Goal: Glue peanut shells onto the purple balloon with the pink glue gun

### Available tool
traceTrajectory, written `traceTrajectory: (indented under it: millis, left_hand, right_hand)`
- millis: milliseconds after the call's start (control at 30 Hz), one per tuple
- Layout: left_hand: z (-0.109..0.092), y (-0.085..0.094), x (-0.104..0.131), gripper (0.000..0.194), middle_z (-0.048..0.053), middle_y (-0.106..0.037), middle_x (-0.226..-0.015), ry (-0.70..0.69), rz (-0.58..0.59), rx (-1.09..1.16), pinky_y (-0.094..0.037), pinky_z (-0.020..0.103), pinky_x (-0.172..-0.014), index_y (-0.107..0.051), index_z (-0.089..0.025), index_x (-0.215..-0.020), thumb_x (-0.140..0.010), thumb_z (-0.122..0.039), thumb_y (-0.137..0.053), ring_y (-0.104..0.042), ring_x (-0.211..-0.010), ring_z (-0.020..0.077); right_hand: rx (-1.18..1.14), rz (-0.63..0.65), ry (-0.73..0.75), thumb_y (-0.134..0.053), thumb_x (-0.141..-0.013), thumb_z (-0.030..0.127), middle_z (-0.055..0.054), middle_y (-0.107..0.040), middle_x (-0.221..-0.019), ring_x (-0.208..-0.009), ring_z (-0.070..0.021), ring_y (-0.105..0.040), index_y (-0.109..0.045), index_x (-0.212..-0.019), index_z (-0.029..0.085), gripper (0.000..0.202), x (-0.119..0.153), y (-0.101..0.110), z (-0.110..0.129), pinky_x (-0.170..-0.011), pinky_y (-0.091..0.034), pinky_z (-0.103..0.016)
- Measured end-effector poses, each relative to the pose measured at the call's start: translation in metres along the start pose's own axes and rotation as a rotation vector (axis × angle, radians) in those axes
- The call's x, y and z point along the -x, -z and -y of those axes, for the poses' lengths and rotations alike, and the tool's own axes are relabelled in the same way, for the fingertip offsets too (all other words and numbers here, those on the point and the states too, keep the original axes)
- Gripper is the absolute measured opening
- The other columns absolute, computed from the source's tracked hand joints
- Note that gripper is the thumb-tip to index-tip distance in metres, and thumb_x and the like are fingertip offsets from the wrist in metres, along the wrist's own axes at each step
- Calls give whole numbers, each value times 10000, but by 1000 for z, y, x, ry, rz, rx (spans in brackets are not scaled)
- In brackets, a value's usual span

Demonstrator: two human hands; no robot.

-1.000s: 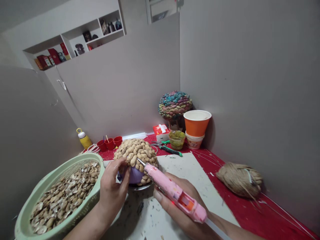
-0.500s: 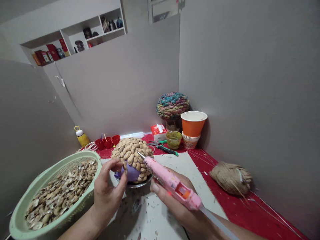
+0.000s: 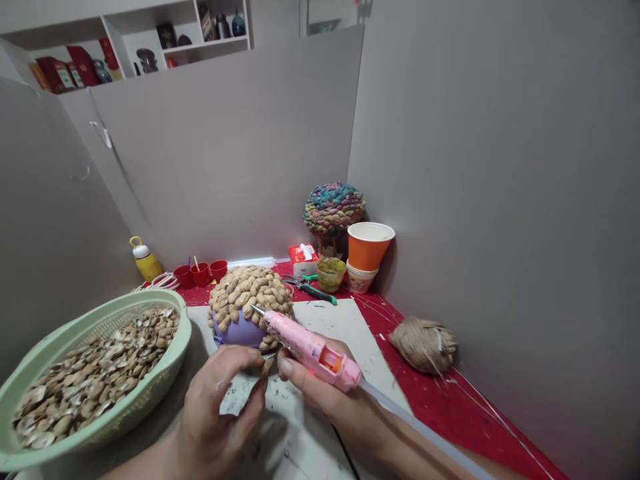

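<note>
In my right hand is a pink hot glue gun with a clear glue stick out of its back end. Its metal nozzle points up and left, in front of a purple balloon partly covered with peanut shells. Below the balloon, my left hand pinches a small peanut shell between thumb and fingertips, near the glue gun. To the left stands a green basket holding many loose shells.
A grey board covers part of the red tabletop. Behind lie pliers, a green bowl, stacked paper tubs and a colourful braided ball. A twine bundle is at right; red cups and a yellow bottle are at left.
My left hand has drawn back from the balloon, down and toward the glue gun, and a shell shows in its pinch. The camera view has shifted, and more purple shows.
</note>
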State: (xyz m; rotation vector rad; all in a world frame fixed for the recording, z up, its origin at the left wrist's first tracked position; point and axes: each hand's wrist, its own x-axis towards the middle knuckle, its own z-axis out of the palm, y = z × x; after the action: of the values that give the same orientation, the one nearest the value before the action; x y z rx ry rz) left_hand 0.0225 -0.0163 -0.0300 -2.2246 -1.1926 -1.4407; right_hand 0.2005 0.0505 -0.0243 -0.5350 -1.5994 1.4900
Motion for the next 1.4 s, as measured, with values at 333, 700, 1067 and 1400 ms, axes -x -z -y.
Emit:
traceTrajectory:
  millis: [333,700,1067,1400]
  left_hand:
    - [-3,2,-8,431,65,-709,-928,-43,83,34,-573,292,-794,-536,-197,-1166,-802,26,-598,-697,-871,184]
    - [-5,2,-7,459,66,-713,-933,-80,106,66,-566,287,-811,-533,-208,-1187,-800,34,-582,-688,-874,181]
    - [0,1,-21,258,25,-683,-860,988,235,1017,-530,258,-729,-608,-191,-913,-756,-257,-802,-654,-778,145]
    - [1,-4,-19,415,58,-702,-916,1092,289,1239,-497,283,-763,-696,-174,-1050,-680,-275,-855,-647,-822,173]
  right_hand:
    - [70,41,13,-656,-844,396,26,-404,-689,-642,-119,-349,-488,-739,180,293,-2,0,-1,-588,-334,-260]
    - [78,14,15,-662,-837,377,31,-397,-679,-631,-113,-348,-468,-719,185,297,2,-3,2,-577,-344,-251]
    - [30,85,-30,-704,-810,389,44,-468,-582,-518,-91,-378,-585,-706,176,265,1,2,8,-530,-370,-226]
    - [72,185,-91,-754,-753,446,-14,-589,-718,-664,-145,-511,-650,-751,157,307,-4,-2,13,-619,-445,-251]
